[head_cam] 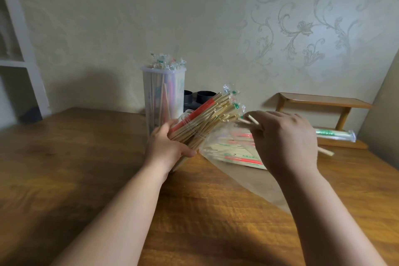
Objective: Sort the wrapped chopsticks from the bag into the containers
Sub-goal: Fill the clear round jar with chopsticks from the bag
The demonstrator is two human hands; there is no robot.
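My left hand (167, 147) grips the tilted clear container (190, 134) stuffed with chopsticks. Right hand (285, 136) pinches one wrapped pair (253, 122) just above the bag (233, 149).

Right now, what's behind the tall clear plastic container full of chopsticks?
Two dark round open-topped tubs show behind the tall clear plastic container. Their lower parts are covered by it and by the tilted bundle of wrapped chopsticks.

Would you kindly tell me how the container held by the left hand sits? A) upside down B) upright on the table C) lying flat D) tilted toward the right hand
D: the left hand grips the container tipped, its mouth leaning toward the right hand, which pinches a pair of chopsticks.
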